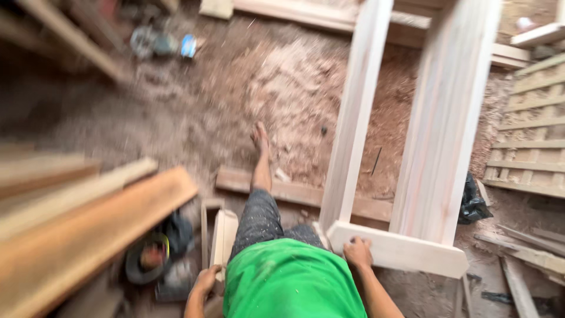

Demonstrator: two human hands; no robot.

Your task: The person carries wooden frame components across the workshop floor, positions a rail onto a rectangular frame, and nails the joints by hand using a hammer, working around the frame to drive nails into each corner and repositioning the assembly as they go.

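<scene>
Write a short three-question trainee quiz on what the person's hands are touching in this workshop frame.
1. True or false: the right hand rests on the end rail of the pale wooden frame.
2. The left hand touches: A) a small pale wood block, B) a hammer, C) a blue bottle.
3. What covers the floor ahead of the bare foot?

Key: 1 true. 2 A. 3 sawdust and wood shavings.
</scene>
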